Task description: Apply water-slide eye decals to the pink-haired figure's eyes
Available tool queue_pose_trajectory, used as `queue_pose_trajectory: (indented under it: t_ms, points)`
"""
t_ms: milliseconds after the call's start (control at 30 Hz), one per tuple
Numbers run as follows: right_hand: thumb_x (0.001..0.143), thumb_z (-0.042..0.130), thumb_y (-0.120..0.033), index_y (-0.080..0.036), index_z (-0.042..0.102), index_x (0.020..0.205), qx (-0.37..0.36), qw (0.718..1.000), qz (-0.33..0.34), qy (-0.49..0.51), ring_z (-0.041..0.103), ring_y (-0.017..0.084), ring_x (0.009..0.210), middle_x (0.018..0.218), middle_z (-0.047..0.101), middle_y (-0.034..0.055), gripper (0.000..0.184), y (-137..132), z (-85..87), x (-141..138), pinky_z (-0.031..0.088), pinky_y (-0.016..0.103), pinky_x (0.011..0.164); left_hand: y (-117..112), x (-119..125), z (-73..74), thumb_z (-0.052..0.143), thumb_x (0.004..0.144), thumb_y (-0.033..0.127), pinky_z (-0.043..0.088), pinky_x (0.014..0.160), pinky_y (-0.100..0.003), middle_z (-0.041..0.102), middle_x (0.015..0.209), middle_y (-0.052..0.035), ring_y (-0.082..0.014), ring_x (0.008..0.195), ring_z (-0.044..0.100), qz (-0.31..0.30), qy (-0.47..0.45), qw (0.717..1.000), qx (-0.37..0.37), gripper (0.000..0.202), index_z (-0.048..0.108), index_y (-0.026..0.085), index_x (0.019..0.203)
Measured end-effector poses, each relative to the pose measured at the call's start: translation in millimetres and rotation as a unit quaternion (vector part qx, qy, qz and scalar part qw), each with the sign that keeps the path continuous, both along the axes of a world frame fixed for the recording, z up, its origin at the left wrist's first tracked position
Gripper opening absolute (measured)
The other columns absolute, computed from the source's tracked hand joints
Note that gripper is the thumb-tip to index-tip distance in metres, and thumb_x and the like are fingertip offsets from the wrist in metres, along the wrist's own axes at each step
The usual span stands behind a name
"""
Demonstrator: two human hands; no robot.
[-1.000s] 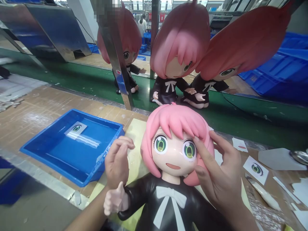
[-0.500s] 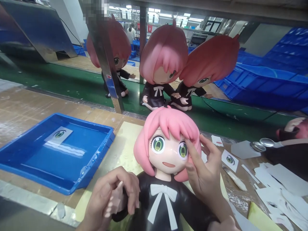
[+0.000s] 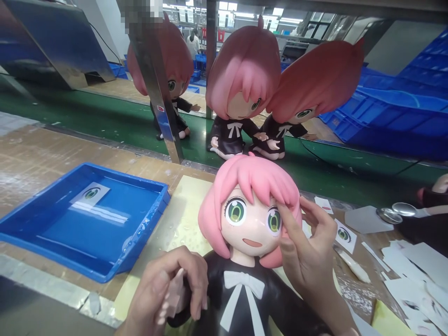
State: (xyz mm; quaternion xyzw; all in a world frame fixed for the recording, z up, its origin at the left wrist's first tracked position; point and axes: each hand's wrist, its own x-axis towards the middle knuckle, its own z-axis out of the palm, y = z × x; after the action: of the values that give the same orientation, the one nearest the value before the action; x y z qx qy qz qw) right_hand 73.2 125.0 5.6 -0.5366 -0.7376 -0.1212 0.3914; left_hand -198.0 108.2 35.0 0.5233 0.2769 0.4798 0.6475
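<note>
A blue tray (image 3: 31, 224) sits at the left of the desk (image 3: 42, 154), holding shallow water with an eye decal sheet (image 3: 90, 193) in it. Just right of it, the left hand (image 3: 171, 291) is curled closed around the doll's pale hand (image 3: 174, 298). The pink-haired doll (image 3: 252, 233) lies on a yellowish mat (image 3: 182, 210) at the middle, face up. The right hand (image 3: 310, 256) touches the face beside the doll's eye – forefinger pressed there, other fingers loosely spread. Further right lie another eye decal (image 3: 345, 234) and paper scraps (image 3: 413, 266). Three finished dolls (image 3: 241, 84) sit behind on the green belt (image 3: 105, 121).
</note>
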Motion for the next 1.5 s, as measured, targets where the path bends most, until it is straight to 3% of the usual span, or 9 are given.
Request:
queue_pose_trajectory:
  t_ms: [400,500,767,933,1033,1367,1500]
  points:
    - [0.106,0.035,-0.050,-0.035,0.042,0.155,-0.020,1.000,-0.015,-0.014,0.041,0.037,0.130,0.146,0.036,0.0180,0.051,-1.1,4.1,0.7,0.043,0.061,0.100,0.6,-1.4,4.2,0.050,0.095,0.065,0.049,0.055,-0.032,0.065,0.056,-0.0076,-0.0205,0.057,0.059,-0.012,0.023,1.000,-0.002,0.051,0.069,0.020,0.083]
    - [0.106,0.037,-0.050,-0.034,0.042,0.155,-0.020,1.000,-0.012,-0.011,0.041,0.037,0.130,0.147,0.037,0.0181,0.052,-0.4,4.2,0.8,0.043,0.062,0.100,-1.9,-0.5,5.8,0.050,0.096,0.064,0.048,0.057,-0.031,0.066,0.058,-0.0069,-0.0197,0.059,0.059,-0.009,0.014,0.999,-0.040,0.051,0.070,0.019,0.082]
    - [0.106,0.041,-0.036,-0.030,0.046,0.153,0.027,0.995,0.084,0.036,0.041,0.038,0.142,0.155,0.034,0.0170,0.047,-6.0,-5.1,10.7,0.046,0.058,0.107,-4.7,-1.9,5.4,0.052,0.094,0.066,0.046,0.063,-0.032,0.068,0.060,-0.0062,-0.0204,0.063,0.059,-0.015,-0.005,0.996,-0.086,0.051,0.071,0.020,0.083]
    - [0.104,0.045,-0.031,-0.021,0.069,0.126,0.042,0.987,0.152,0.008,0.038,0.041,0.145,0.153,0.039,0.0167,0.033,-8.5,-4.9,18.5,0.038,0.062,0.115,-3.4,-0.3,6.6,0.052,0.093,0.067,0.046,0.062,-0.032,0.067,0.058,-0.0061,-0.0203,0.061,0.058,-0.008,-0.003,0.997,-0.083,0.052,0.071,0.020,0.082]
    - [0.102,0.048,-0.024,-0.014,0.071,0.113,0.049,0.986,0.159,-0.002,0.038,0.041,0.146,0.152,0.039,0.0182,0.028,-7.2,-2.7,18.6,0.038,0.058,0.117,-3.4,-0.8,6.8,0.052,0.094,0.067,0.045,0.061,-0.032,0.067,0.059,-0.0066,-0.0204,0.061,0.058,-0.007,0.003,0.997,-0.082,0.053,0.071,0.020,0.082]
    - [0.095,0.051,-0.014,-0.014,0.071,0.113,0.061,0.986,0.157,0.008,0.035,0.035,0.148,0.156,0.037,0.0126,0.027,-6.2,-2.3,18.1,0.037,0.051,0.122,-6.1,-6.0,5.2,0.050,0.093,0.070,0.045,0.065,-0.035,0.068,0.062,-0.0072,-0.0224,0.066,0.059,-0.023,0.010,0.996,-0.091,0.053,0.071,0.021,0.084]
    - [0.099,0.049,-0.023,-0.027,0.063,0.136,0.050,0.987,0.152,0.013,0.037,0.037,0.147,0.156,0.038,0.0097,0.039,-8.5,-11.4,20.2,0.042,0.056,0.118,-6.5,-3.2,4.2,0.051,0.093,0.069,0.045,0.063,-0.035,0.066,0.059,-0.0071,-0.0218,0.063,0.058,-0.010,0.013,0.996,-0.091,0.054,0.071,0.021,0.080]
